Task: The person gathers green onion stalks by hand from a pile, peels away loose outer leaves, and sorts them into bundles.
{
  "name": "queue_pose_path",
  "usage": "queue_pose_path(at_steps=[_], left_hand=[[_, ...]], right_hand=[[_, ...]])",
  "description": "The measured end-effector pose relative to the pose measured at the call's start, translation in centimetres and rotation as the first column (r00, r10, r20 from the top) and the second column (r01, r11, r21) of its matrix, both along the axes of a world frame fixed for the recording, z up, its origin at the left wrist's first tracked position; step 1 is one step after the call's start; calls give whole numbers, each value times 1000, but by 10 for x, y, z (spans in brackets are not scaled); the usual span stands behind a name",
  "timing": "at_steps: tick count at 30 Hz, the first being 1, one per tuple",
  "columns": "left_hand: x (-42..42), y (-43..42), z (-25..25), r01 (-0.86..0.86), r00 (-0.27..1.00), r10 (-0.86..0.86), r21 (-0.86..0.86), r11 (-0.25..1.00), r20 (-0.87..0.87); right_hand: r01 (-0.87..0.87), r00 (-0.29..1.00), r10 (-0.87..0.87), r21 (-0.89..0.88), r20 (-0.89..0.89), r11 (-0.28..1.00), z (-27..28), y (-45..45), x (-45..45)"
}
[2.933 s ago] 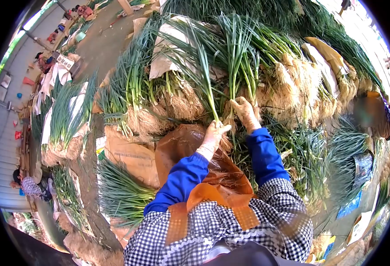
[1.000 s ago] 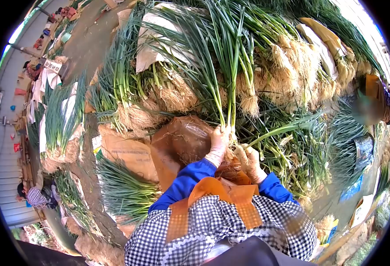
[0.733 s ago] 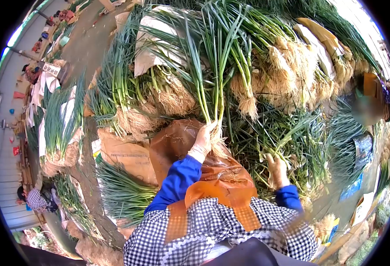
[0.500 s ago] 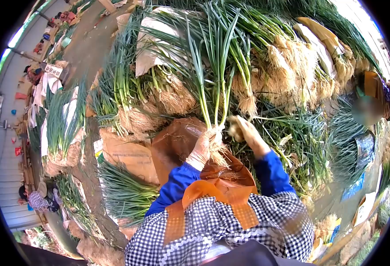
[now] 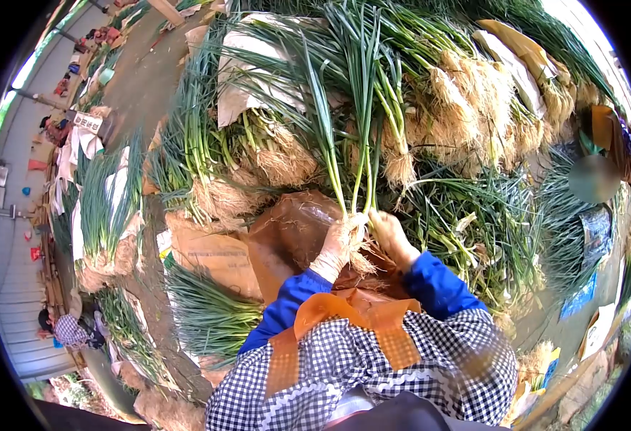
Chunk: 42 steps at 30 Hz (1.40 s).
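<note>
Low in front of my chest, my left hand [image 5: 341,243] is wrapped around the lower ends of a few green onions [image 5: 361,172]. Their leaves point up and away, and pale roots hang below my fingers. Pressed against the same stalks from the right is my right hand [image 5: 393,238], its thumb and fingers closed at the base of one stem; the exact pinch is partly hidden. Beneath both hands, a brown plastic apron [image 5: 287,233] spreads over my lap with loose root bits on it.
Bundled green onions with thick roots [image 5: 466,108] lie ahead. Loose leaves and trimmings [image 5: 473,244] heap up on the right. On the left are a flattened brown sack [image 5: 211,251] and another green onion pile [image 5: 211,312]. A person [image 5: 599,172] is at the far right.
My right hand has come back left from beside the bunch and closed at the stem base. My left hand has shifted slightly right and lower, still holding the green onions.
</note>
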<state>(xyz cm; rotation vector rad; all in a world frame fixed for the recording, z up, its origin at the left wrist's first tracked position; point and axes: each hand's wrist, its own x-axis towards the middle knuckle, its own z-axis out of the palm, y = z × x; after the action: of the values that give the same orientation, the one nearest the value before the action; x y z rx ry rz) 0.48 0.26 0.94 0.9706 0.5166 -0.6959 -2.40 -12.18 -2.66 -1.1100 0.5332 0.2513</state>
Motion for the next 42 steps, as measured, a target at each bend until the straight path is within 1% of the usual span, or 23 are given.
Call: queue_pose_path(at_steps=[1,2,3,5,7,8,9,10,11,12,15,16,18,20,22,24,26,30,35,36,38,40,42], left_hand=[[-1,-2,-6,-27,999,27,-3,1000,-40],[0,7,-7,40,998,-44,-118,992,-36],[1,13,-8,58,997,-65,-161,985,-35],[6,20,-20,121,992,-126,-233,965,-5],[2,21,-15,147,987,-160,-327,933,-13],[4,18,-12,167,984,-180,-392,905,2],[3,17,-10,179,981,-194,-394,901,2],[1,15,-8,179,980,-201,-417,891,-9],[-1,10,-8,190,975,-221,-445,875,-17],[-5,11,-13,174,981,-194,-451,875,1],[-17,0,-9,0,974,-10,42,999,227],[-19,-4,-11,-100,947,44,161,982,319],[-13,9,-17,-32,947,-43,227,973,319],[-16,1,-12,-46,935,-19,173,984,354],[-20,-9,-16,-105,937,47,150,983,347],[-22,-5,-11,-29,920,-80,270,963,383],[-19,0,-20,26,917,-139,292,956,375],[-16,0,-27,-27,939,-37,180,983,341],[-17,2,-27,-32,960,4,98,995,279],[-17,3,-30,-30,962,5,85,996,274],[-17,3,-43,-67,942,57,21,998,331],[-14,3,-48,-117,942,110,3,993,317],[-13,3,-46,-167,941,164,-15,986,296]], right_hand=[[-38,999,40,-203,5,978,-30,-5,-20],[-370,915,365,-723,-174,583,-32,-38,-39],[-381,868,412,-903,-275,200,-22,-63,-57],[-662,648,338,-724,-683,-194,-49,-124,-82],[-654,655,324,-727,-682,-208,-3,-127,-78],[-661,694,300,-744,-654,-92,20,-119,-56],[-370,880,369,-919,-299,138,32,-100,-44],[-28,937,333,-931,103,365,43,-78,-33],[-127,943,293,-644,157,755,61,-57,-18],[-135,935,178,-157,306,978,59,-38,-6],[24,899,263,-639,349,769,26,-6,15],[-22,985,143,-743,99,669,52,-3,15],[368,885,156,-864,439,343,36,-2,15],[395,874,196,-885,444,244,29,-11,16],[299,905,171,-869,389,394,53,-21,3],[-117,922,374,-847,102,519,51,-20,5],[-98,925,344,-775,160,625,38,-20,5],[189,863,295,-804,410,564,23,-17,6],[-232,813,577,-863,83,450,43,-30,26],[-162,772,596,-838,221,520,23,-30,30],[-175,791,581,-840,190,514,11,-26,29],[-204,858,337,-344,388,917,20,-24,14],[-269,904,252,1,346,963,10,-28,-15]])
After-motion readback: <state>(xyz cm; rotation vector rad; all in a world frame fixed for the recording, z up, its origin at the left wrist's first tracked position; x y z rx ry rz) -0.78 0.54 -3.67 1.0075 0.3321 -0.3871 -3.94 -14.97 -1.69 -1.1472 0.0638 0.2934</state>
